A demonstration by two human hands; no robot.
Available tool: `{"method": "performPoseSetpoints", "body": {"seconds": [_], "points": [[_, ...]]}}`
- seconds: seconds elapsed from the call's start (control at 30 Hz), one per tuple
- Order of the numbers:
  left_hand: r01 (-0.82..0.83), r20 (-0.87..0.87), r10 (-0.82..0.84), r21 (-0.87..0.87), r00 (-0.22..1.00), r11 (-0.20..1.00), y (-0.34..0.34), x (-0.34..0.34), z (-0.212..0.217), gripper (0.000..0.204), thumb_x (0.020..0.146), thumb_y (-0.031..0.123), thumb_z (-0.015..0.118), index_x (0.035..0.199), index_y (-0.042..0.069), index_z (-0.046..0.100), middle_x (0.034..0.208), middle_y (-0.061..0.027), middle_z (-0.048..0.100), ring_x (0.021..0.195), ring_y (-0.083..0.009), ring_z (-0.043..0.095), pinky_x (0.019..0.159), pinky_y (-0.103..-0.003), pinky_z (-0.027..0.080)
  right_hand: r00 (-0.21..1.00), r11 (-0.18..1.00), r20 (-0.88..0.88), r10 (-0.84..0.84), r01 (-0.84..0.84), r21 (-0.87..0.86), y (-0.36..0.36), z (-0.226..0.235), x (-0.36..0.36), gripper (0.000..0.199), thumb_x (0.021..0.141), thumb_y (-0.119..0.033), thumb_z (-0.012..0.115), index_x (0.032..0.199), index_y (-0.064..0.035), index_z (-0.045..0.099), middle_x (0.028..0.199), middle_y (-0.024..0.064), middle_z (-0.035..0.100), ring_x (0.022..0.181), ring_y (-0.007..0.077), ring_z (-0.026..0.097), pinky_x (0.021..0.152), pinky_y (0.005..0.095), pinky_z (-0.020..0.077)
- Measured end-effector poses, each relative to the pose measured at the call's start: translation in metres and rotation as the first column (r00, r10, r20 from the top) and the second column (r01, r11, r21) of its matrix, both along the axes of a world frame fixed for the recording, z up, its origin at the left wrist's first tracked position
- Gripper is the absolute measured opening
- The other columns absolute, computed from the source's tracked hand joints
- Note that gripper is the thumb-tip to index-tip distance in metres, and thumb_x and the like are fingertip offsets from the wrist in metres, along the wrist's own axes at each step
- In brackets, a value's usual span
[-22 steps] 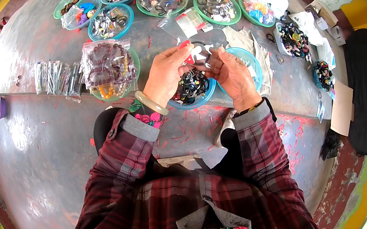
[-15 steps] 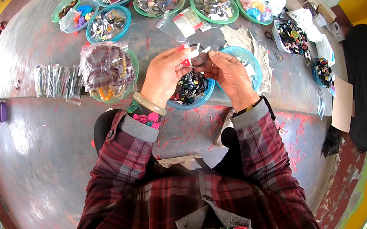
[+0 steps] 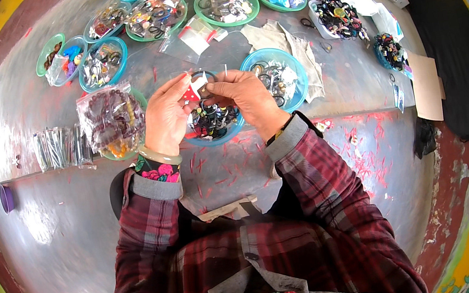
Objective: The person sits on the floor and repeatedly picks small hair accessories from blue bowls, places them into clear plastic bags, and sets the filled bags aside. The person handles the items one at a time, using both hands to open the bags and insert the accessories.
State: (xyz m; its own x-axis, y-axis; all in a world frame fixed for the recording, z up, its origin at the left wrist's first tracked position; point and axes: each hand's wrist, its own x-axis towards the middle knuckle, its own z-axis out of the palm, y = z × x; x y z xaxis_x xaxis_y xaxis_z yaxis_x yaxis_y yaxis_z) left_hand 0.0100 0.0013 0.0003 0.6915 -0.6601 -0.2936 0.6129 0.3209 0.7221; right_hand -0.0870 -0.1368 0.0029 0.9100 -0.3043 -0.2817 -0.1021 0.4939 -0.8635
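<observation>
Space between the two hands has narrowed: a moment ago the right hand (image 3: 251, 98) was stretching the far side of the small piece away, and now its fingertips have come in nearly against those of the left hand (image 3: 167, 111). The left thumb and forefinger pinch a red-and-white card (image 3: 190, 94). The right thumb and forefinger look pressed together on the black band (image 3: 203, 73) looped beside it; whether they have the card's edge too, I can't tell from here. To my mind, that makes this close fingertip work, with card and band handled as one piece.

Both are held up over the far side of a blue bowl (image 3: 213, 142) of dark bands (image 3: 211, 122), and do not seem to be resting on anything. With the right hand shifted left, more of the second blue bowl (image 3: 270, 51) shows to its right, along with the loose pieces inside. Farther right lies a beige cloth (image 3: 309, 68); on the left, a bag of dark beads (image 3: 112, 116).
</observation>
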Motion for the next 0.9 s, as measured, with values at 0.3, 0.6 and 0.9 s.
{"method": "performPoseSetpoints", "body": {"seconds": [0.3,0.6,0.9], "points": [[0.046,-0.03,-0.045,0.017,0.999,0.999,-0.002,-0.004,-0.001,0.024,0.087,0.015,0.056,0.105,-0.002,0.057,0.096,-0.0115,0.063,0.087,-0.0175,0.061,0.076,-0.029,0.048,0.999,0.991,-0.023,0.022,-0.025,-0.128,-0.021,0.003,-0.007,0.018,0.084,-0.017,0.06,0.092,-0.0012,0.064,0.081,0.0071,0.066,0.069,0.0135,0.063,0.062,0.022,0.0457],[0.103,0.023,-0.105,0.08,0.994,0.991,0.005,0.001,-0.002,0.032,0.088,0.022,0.054,0.109,-0.002,0.054,0.107,-0.0158,0.059,0.101,-0.0232,0.056,0.087,-0.033,0.043,0.946,0.782,-0.236,-0.224,0.03,-0.622,-0.117,-0.029,-0.028,0.017,0.08,-0.02,0.061,0.08,-0.0032,0.064,0.073,0.0034,0.065,0.063,0.0089,0.059,0.055,0.022,0.0391],[0.175,0.021,-0.178,0.096,0.984,0.98,0.002,0.001,-0.002,0.028,0.09,0.019,0.049,0.108,-0.003,0.055,0.105,-0.0145,0.06,0.098,-0.0214,0.058,0.084,-0.031,0.045,0.814,0.775,-0.393,-0.427,0.107,-0.623,-0.173,-0.091,-0.042,0.018,0.077,-0.017,0.063,0.078,0.0003,0.06,0.067,0.0063,0.061,0.057,0.0137,0.058,0.053,0.025,0.0408]]}}
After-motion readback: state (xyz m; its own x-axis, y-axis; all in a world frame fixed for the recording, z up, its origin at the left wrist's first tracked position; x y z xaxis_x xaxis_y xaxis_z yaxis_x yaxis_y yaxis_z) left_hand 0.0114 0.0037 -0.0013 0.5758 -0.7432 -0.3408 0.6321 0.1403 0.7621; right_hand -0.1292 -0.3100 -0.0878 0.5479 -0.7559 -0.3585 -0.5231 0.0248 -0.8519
